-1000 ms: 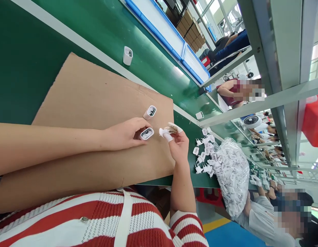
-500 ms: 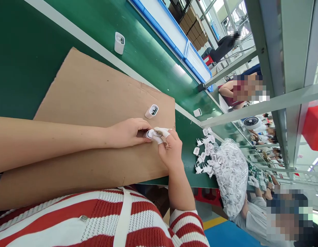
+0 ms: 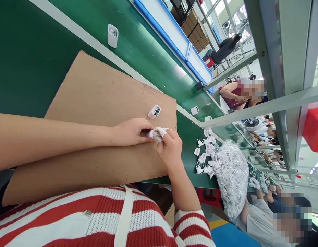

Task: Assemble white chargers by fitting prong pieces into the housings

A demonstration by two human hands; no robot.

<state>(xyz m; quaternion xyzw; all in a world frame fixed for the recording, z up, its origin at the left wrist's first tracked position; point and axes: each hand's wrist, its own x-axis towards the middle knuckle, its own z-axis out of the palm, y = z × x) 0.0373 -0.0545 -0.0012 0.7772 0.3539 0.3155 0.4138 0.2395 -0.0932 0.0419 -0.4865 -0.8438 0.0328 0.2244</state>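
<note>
My left hand [image 3: 132, 132] reaches in from the left above the brown cardboard, its thumb and fingers pinching a small white charger housing [image 3: 150, 134]. Opposite it, my right hand [image 3: 170, 145] is closed, with white coverings [image 3: 159, 133] on the fingertips that meet the housing's right end. Those fingertips hide whatever may be between them. Just beyond my hands another white charger housing [image 3: 154, 112] rests on the cardboard, its open end showing metal parts inside.
Cardboard [image 3: 102, 92] covers part of the green bench. Past a white strip [image 3: 102, 51], a green belt carries a charger housing [image 3: 112, 36] and smaller white pieces [image 3: 195, 110]. At right lie loose white plug pieces [image 3: 206, 151] and a full clear bag [image 3: 232, 175]. Co-workers sit beyond.
My right fingertips have closed over the housing's end, hiding the dark detail seen between them before. Beyond the strip, the white pieces have shifted left, and another piece appears behind the frame post.
</note>
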